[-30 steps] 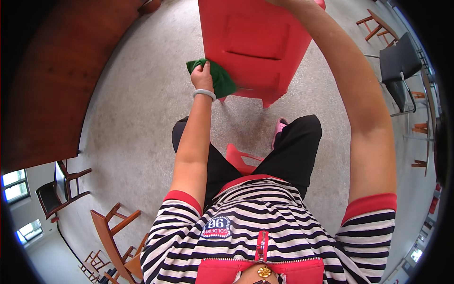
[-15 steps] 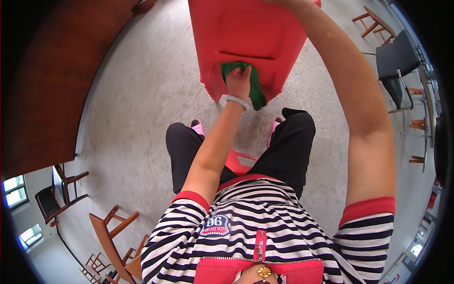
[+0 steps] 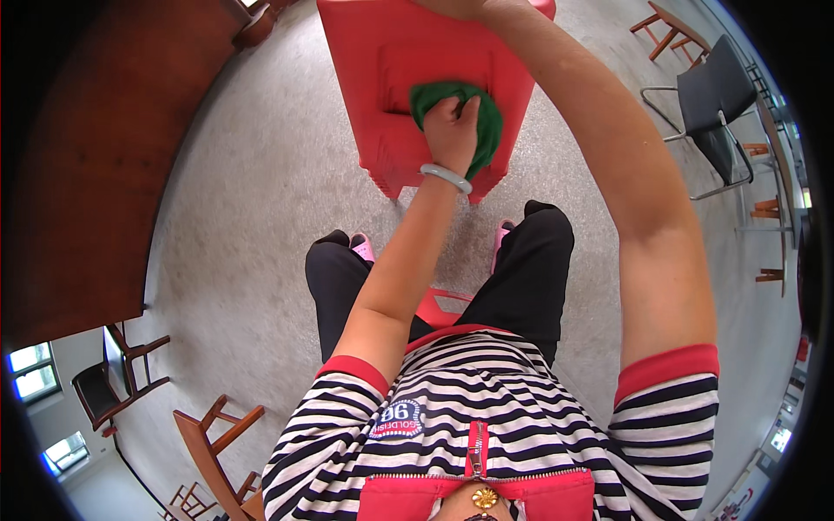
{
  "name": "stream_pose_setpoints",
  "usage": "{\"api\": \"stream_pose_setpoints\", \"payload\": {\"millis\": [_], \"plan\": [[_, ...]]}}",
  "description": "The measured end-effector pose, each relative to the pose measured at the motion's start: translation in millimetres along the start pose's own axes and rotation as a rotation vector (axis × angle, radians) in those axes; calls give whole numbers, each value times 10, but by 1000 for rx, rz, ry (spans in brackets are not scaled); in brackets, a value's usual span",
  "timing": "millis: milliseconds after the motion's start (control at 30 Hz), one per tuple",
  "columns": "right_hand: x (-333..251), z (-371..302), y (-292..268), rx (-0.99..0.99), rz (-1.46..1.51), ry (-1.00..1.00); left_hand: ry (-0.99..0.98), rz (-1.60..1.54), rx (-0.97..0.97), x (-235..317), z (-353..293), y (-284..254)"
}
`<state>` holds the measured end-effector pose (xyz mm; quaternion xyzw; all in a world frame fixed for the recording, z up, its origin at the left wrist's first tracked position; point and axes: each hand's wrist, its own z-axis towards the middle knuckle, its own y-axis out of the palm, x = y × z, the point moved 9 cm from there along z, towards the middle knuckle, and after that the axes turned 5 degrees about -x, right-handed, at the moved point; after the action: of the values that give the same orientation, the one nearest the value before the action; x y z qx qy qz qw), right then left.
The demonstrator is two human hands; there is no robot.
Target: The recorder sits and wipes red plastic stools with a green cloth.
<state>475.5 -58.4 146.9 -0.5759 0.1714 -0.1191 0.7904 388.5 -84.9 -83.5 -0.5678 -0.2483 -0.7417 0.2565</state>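
Note:
A red plastic stool [image 3: 360, 65] stands in front of me, its side panel facing me and its feet toward my knees. My left hand [image 3: 452, 135], with a pale bangle at the wrist, is closed on a bunched green cloth [image 3: 488, 139] pressed against that panel. At the picture's top edge, my right hand [image 3: 465, 7] lies at the far end of the stool. Its fingers are cut off by the frame, so their hold cannot be seen. My right arm arches around the stool's right side.
A dark brown wooden table [image 3: 95, 156] fills the left side. A black chair with metal legs [image 3: 717, 95] stands at the right, near a wooden stool [image 3: 669, 35]. Wooden chairs [image 3: 213, 443] are at lower left. I sit on a red seat [image 3: 443, 304] above the grey floor [image 3: 252, 217].
My left hand has pushed the green cloth up the panel, away from me and slightly right. The stool and my right hand appear shifted left in view.

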Motion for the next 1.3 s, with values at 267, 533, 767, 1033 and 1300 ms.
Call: {"api": "stream_pose_setpoints", "payload": {"millis": [267,533,767,1033,1300], "plan": [[25,-42,-18,6,22,60,-127,-319,233,-216,-129,-115],[-12,-38,-73,19,74,34,-176,-505,257,-339,-124,-5],[62,-33,-70,29,115,68,-71,-49,-86,-96,81,9],[-18,-47,-59,-25,32,49,-230,-558,236,-132,-29,-547],[-8,21,-26,43,-41,12,81,-144,157,615,262,-544]]}}
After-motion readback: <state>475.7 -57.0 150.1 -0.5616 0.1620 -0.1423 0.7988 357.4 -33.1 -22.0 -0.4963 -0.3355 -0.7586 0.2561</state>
